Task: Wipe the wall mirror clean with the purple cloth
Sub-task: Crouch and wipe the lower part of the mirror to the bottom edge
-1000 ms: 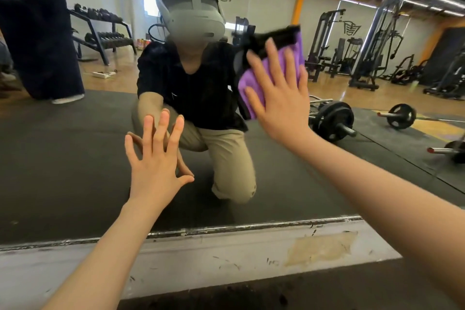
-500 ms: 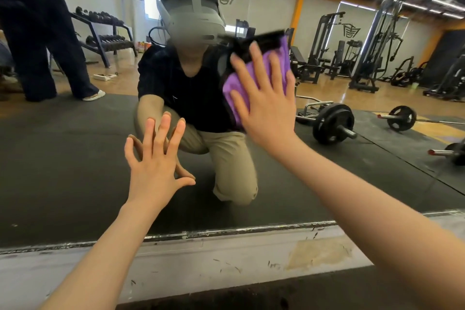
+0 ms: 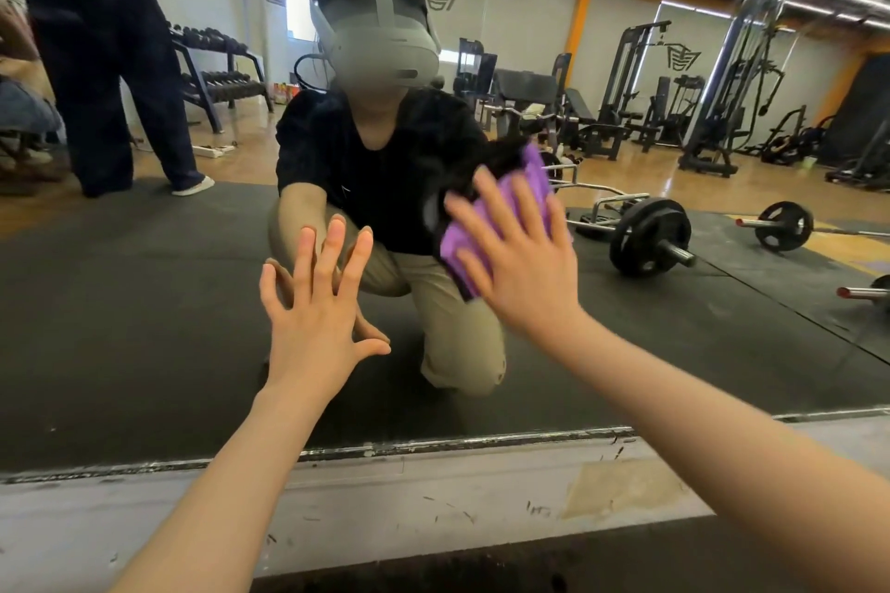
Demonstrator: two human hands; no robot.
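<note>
At about one o'clock from frame center, the purple cloth (image 3: 501, 212) lay flat under my right hand (image 3: 522, 265), fingers spread straight and pressing it against the wall mirror (image 3: 120, 327). The cloth looked soft and ribbed, roughly rectangular. At seven o'clock, my left hand (image 3: 315, 318) rested splayed on the smooth glass.

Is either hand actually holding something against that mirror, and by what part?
The right hand presses the purple cloth flat on the wall mirror with straight fingers over its middle; no grip. The left hand holds nothing.
</note>
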